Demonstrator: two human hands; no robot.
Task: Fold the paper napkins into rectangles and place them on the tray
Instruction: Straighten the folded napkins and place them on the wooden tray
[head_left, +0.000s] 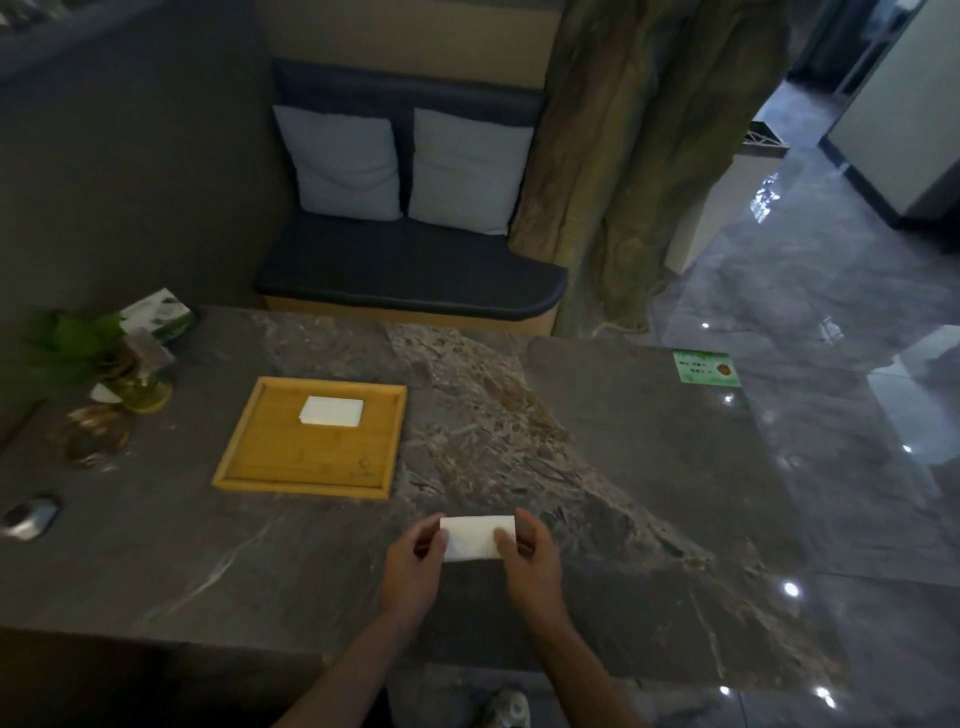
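Over at the tabletop's left edge I've got clutter: a small silver object near the front, a round brownish coaster behind it, and a green plant in a glass jar with a green-and-white packet toward the far-left corner. None of it touches the work.

Moving right, the wooden tray sits left of centre, and one folded napkin already lies on its far half, a neat white rectangle. Plenty of bare wood in front of it.

Now the action, near the front edge, just right of the tray. My left hand pinches the left end of the second napkin, fingers curled in with the thumb on top. My right hand grips the right end the same way, thumb pressed on the paper's face. The napkin looks folded into a rectangle and seems lifted slightly off the stone, though I can't be sure of the gap.

Here's the risk as I judge it: thin paper springs open. Let go of one end on the way to the tray and the fold could flop apart. Setting it down carelessly could nudge the first napkin out of line or leave this one hanging over the rim.

Far right, a green card lies by the far-right corner, well apart.
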